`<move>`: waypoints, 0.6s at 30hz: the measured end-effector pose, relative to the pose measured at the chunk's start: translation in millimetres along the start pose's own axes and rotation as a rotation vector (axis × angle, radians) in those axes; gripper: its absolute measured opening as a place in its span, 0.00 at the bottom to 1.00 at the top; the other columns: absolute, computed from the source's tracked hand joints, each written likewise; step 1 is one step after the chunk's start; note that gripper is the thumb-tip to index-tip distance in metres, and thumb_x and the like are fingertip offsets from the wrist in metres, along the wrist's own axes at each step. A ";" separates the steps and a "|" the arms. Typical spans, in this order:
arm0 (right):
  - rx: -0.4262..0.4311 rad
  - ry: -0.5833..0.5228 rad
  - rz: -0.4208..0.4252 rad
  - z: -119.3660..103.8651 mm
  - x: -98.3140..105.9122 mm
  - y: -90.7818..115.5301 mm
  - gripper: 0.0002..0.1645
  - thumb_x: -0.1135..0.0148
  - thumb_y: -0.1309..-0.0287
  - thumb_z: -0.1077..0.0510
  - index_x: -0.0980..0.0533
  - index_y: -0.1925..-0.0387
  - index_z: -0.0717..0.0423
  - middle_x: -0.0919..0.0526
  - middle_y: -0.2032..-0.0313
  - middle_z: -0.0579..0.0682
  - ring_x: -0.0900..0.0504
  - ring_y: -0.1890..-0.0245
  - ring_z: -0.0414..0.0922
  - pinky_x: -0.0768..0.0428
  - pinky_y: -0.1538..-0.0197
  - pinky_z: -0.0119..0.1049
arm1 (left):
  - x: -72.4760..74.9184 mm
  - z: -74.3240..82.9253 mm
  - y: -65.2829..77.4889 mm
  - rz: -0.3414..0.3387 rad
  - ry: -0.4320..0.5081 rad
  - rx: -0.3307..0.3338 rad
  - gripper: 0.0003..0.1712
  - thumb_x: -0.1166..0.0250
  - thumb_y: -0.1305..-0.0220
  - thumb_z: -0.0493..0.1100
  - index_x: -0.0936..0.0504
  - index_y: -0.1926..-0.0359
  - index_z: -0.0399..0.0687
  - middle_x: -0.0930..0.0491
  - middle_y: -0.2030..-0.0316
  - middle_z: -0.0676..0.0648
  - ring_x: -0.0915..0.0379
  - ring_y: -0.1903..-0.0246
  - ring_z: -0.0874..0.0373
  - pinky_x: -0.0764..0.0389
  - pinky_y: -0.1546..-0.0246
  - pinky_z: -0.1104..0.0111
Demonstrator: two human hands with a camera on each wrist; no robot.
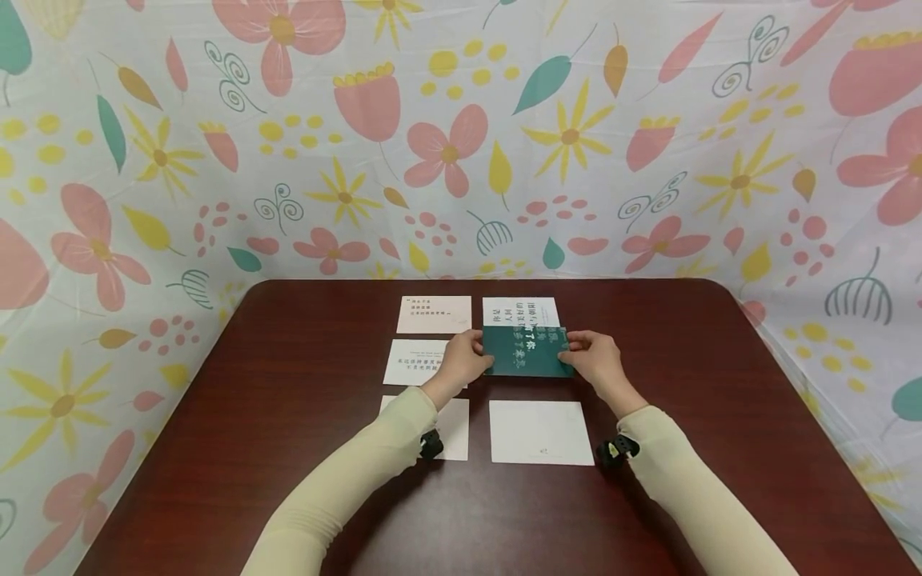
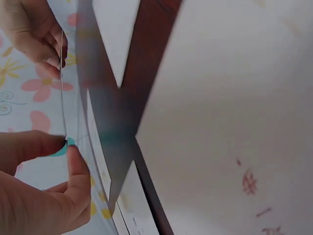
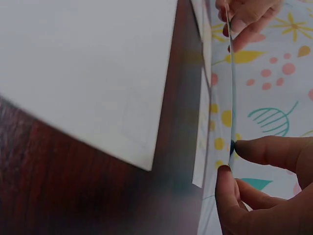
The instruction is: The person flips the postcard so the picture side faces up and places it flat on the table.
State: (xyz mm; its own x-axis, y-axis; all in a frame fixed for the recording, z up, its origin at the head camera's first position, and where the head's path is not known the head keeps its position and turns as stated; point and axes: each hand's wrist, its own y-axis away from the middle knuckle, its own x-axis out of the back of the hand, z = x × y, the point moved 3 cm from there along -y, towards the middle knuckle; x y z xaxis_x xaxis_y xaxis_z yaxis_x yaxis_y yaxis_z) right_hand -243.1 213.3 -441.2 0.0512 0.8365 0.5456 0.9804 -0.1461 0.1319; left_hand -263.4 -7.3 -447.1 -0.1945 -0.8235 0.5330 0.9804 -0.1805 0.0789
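A dark green card (image 1: 524, 356) with pale lettering is held above the table between both hands. The left hand (image 1: 463, 362) pinches its left edge between thumb and fingers, and the right hand (image 1: 595, 360) pinches the right edge the same way. Seen from the left wrist, the card (image 2: 62, 98) is a thin line edge-on, with the left thumb and a fingertip on either side of it. In the head view the green card overlaps the lower part of a white card (image 1: 519, 308) with dark writing. Below it lies a mostly blank white card (image 1: 540, 436).
On the left are a pinkish card (image 1: 434, 314), a white lettered card (image 1: 410, 362) and another pale card (image 1: 454, 436) partly behind the left sleeve. All lie on a dark reddish-brown table (image 1: 302, 400). A flower-printed cloth (image 1: 446, 208) hangs behind the table.
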 end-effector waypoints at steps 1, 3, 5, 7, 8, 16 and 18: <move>0.000 0.014 -0.007 1.3 -0.5 -0.6 0.26 0.41 0.48 0.61 0.32 0.46 0.65 0.28 0.57 0.61 0.29 0.58 0.52 0.24 0.64 0.36 | -1.1 -1.4 -0.9 -0.010 -0.026 0.000 0.32 0.36 0.49 0.36 0.35 0.42 0.34 0.30 0.72 0.47 0.35 0.76 0.60 0.28 0.75 0.73; 0.005 0.042 -0.018 3.2 -1.1 -1.6 0.27 0.40 0.49 0.61 0.32 0.47 0.66 0.28 0.58 0.61 0.28 0.59 0.52 0.24 0.65 0.36 | -3.2 -3.3 -2.5 -0.030 -0.066 -0.001 0.33 0.35 0.49 0.37 0.35 0.42 0.33 0.30 0.72 0.47 0.35 0.76 0.60 0.29 0.73 0.72; 0.001 0.058 -0.029 4.3 -1.4 -2.6 0.27 0.39 0.50 0.61 0.32 0.47 0.67 0.27 0.58 0.61 0.27 0.61 0.52 0.24 0.66 0.37 | -5.3 -4.9 -4.4 -0.049 -0.090 -0.005 0.33 0.34 0.50 0.38 0.35 0.43 0.32 0.29 0.71 0.46 0.33 0.74 0.59 0.28 0.71 0.72; -0.006 0.076 -0.038 4.9 -1.5 -3.4 0.28 0.38 0.51 0.61 0.33 0.47 0.67 0.27 0.58 0.62 0.26 0.62 0.52 0.23 0.66 0.37 | -7.0 -5.6 -6.3 -0.066 -0.122 -0.009 0.34 0.34 0.50 0.39 0.35 0.43 0.32 0.26 0.68 0.44 0.30 0.70 0.58 0.26 0.69 0.71; -0.009 0.081 -0.044 5.0 -1.7 -3.9 0.29 0.38 0.51 0.61 0.33 0.47 0.68 0.27 0.58 0.62 0.26 0.62 0.52 0.23 0.67 0.37 | -7.9 -5.8 -7.4 -0.073 -0.139 -0.012 0.34 0.34 0.50 0.39 0.35 0.43 0.31 0.25 0.66 0.43 0.28 0.68 0.57 0.25 0.67 0.70; -0.054 0.137 -0.078 8.6 -6.1 -8.1 0.29 0.36 0.53 0.59 0.32 0.49 0.67 0.26 0.61 0.61 0.26 0.67 0.50 0.25 0.70 0.36 | -14.5 -6.5 -12.9 -0.098 -0.305 -0.041 0.30 0.32 0.52 0.41 0.29 0.50 0.27 0.24 0.58 0.38 0.25 0.62 0.52 0.23 0.63 0.67; -0.063 0.147 -0.086 10.0 -7.2 -8.3 0.30 0.36 0.53 0.59 0.33 0.48 0.68 0.27 0.61 0.61 0.26 0.68 0.49 0.25 0.70 0.36 | -16.4 -6.1 -12.8 -0.105 -0.332 -0.050 0.29 0.32 0.52 0.40 0.28 0.52 0.26 0.24 0.58 0.37 0.25 0.63 0.52 0.23 0.65 0.67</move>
State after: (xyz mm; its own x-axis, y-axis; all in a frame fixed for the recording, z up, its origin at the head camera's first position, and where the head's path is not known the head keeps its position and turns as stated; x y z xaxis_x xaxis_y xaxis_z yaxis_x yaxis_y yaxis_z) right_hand -249.8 213.7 -454.5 -0.0648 0.7616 0.6447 0.9659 -0.1143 0.2322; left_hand -272.9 5.2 -462.0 -0.2652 -0.5808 0.7697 0.9513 -0.2879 0.1105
